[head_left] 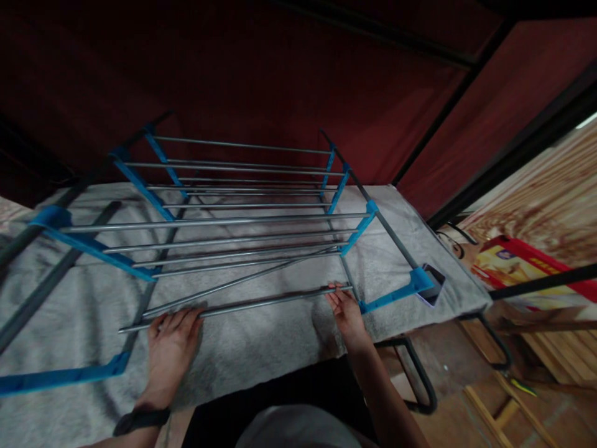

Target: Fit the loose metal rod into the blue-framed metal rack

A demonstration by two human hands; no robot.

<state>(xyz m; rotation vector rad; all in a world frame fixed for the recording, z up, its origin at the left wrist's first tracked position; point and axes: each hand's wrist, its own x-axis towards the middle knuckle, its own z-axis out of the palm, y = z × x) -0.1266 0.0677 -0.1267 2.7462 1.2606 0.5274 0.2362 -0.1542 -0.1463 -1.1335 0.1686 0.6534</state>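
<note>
A metal rod lies crosswise near the front of a rack frame, in front of me. My left hand is closed over its left part, fingers curled on top. Near the rod's right end, my right hand pinches it between thumb and fingers. Behind it, a second loose rod slants across the frame. The rack has dark side tubes and blue plastic brackets, with several grey rods fitted between them. Two front brackets, one at the left and one at the right, hold no rods.
The rack stands on a grey cloth-covered surface. A phone lies beside the right front bracket. Dark red fabric hangs behind. On the right are a red and yellow package, black metal bars and wooden pieces on the floor.
</note>
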